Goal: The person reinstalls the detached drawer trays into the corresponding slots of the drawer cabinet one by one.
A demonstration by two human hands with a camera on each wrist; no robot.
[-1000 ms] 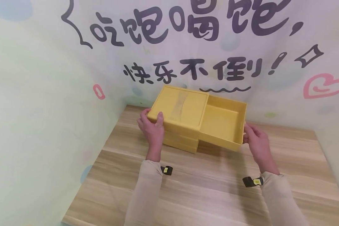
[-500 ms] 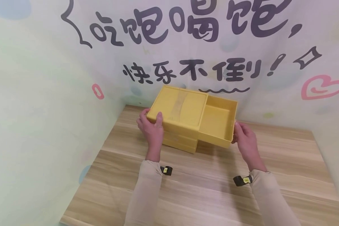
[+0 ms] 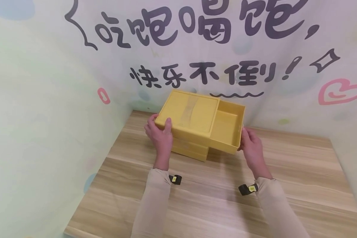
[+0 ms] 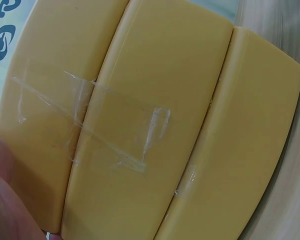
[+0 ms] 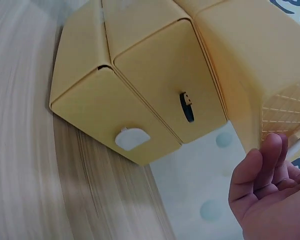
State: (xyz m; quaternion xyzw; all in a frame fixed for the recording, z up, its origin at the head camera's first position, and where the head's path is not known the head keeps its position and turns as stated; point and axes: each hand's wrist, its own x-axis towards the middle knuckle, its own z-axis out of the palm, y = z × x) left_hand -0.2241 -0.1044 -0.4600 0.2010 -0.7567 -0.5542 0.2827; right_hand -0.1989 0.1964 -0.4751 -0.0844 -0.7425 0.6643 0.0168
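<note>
Head view first: nearest me are two pale sleeves, each with a black wrist strap (image 3: 175, 179), running up from the bottom edge across the table (image 3: 214, 201). My left hand (image 3: 159, 137) reaches forward with the wrist straight; its fingers wrap the left end of the yellow box (image 3: 188, 114) and the thumb lies up on the top corner, so it has a firm hold there. My right hand (image 3: 251, 148) is raised with the palm turned toward the box, fingers fairly straight and held together, laid flat against the front panel of the top drawer (image 3: 227, 127); I see no curl round any edge. In the right wrist view that hand (image 5: 267, 195) shows the same loosely straight fingers beside the drawer's ribbed wall, but whether they actually touch there I cannot tell. The drawer stands partly pulled out to the right, its inside bare. The left wrist view fills with the box's yellow tiers and clear tape (image 4: 115, 130) across the seams, with only a blur of my hand in the corner. The box sits on the wood-grain table, toward the far left corner. Beyond it, the wall (image 3: 47, 82) is pale green and white, with large dark painted characters and a pink heart (image 3: 340, 91) at right.
</note>
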